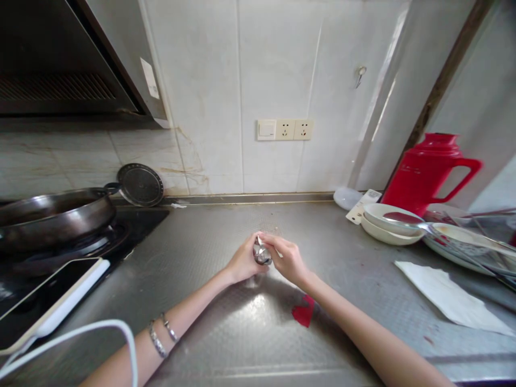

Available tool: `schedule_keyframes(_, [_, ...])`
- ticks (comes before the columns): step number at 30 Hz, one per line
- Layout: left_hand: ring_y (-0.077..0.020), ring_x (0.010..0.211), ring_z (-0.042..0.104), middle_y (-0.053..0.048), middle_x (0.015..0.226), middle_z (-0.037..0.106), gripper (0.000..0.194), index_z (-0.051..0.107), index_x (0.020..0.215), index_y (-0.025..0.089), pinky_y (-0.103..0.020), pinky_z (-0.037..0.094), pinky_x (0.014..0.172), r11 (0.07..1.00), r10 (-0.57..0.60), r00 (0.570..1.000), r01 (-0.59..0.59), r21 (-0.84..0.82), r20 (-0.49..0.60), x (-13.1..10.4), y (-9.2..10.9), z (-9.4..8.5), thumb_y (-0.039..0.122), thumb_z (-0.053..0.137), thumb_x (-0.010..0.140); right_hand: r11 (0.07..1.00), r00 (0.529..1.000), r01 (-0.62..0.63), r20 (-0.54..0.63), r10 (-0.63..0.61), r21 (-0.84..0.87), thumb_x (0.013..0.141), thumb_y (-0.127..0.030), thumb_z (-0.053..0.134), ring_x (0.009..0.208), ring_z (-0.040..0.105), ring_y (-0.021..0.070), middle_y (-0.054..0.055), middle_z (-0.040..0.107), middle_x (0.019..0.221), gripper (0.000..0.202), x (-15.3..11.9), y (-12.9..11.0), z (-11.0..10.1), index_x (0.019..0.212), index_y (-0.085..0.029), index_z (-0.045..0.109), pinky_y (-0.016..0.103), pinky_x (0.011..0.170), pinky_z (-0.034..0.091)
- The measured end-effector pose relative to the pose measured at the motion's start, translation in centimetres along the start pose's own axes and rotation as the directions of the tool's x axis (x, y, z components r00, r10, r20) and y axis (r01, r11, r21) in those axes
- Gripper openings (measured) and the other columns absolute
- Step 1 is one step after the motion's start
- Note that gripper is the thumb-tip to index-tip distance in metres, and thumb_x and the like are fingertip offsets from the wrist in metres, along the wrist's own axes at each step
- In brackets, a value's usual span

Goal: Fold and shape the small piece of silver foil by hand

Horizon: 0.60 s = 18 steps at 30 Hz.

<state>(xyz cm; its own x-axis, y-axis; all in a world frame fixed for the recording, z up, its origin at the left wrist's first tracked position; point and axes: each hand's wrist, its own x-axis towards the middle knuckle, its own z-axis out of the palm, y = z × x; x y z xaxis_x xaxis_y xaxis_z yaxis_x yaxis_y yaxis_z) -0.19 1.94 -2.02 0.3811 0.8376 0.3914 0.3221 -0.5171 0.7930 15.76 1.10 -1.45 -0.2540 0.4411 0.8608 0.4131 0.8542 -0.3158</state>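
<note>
Both of my hands meet over the middle of the steel counter (226, 322). My left hand (243, 262) cups a small crumpled piece of silver foil (262, 255) from the left. My right hand (285, 258) pinches the top of the same foil with its fingertips. What the foil wraps is hidden. Two bracelets (162, 334) sit on my left wrist. A small red scrap (304, 312) lies on the counter under my right forearm.
A dark wok (56, 215) sits on the stove at left, with a round metal lid (140, 185) leaning on the wall. A tablet (44, 301) and white cable (100, 328) lie front left. At right: stacked white bowls (391, 223), red thermos jug (429, 172), white paper towel (447, 295).
</note>
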Motion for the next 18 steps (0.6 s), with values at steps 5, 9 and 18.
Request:
schedule_keyframes(5, [-0.0237,0.104,0.059,-0.008,0.117,0.061,0.079,0.043,0.124,0.020,-0.035,0.046,0.091,0.998,0.011,1.000,-0.012,-0.053,-0.023,0.1,-0.1,0.1,0.012,0.077,0.053,0.992,0.991,0.124,0.049,-0.123,-0.006,0.093,-0.015,0.048,0.104,0.067,0.0189,0.008,0.071,0.110,0.025,0.3,-0.1,-0.3,0.111,-0.021,0.064,0.031,0.089,0.056])
schedule_keyframes(9, [-0.0181,0.083,0.063,-0.002,0.095,0.065,0.073,0.048,0.120,0.018,-0.027,0.048,0.073,0.996,-0.077,0.997,0.078,-0.039,0.008,0.0,0.9,0.0,0.015,0.078,0.054,0.994,0.994,-0.109,-0.013,0.110,0.018,0.092,-0.017,0.050,0.082,0.072,0.0173,0.005,0.075,0.093,0.021,0.6,0.2,-0.5,0.102,-0.021,0.068,0.025,0.072,0.059])
schedule_keyframes(18, [-0.0179,0.081,0.063,-0.004,0.096,0.067,0.073,0.049,0.117,0.016,-0.027,0.049,0.070,0.991,-0.087,0.996,0.088,-0.104,0.016,0.2,0.2,0.0,0.023,0.082,0.052,0.982,0.980,0.185,0.077,-0.182,-0.034,0.093,-0.011,0.046,0.108,0.065,0.0206,0.011,0.071,0.109,0.029,0.1,0.2,-0.5,0.116,-0.019,0.062,0.034,0.090,0.056])
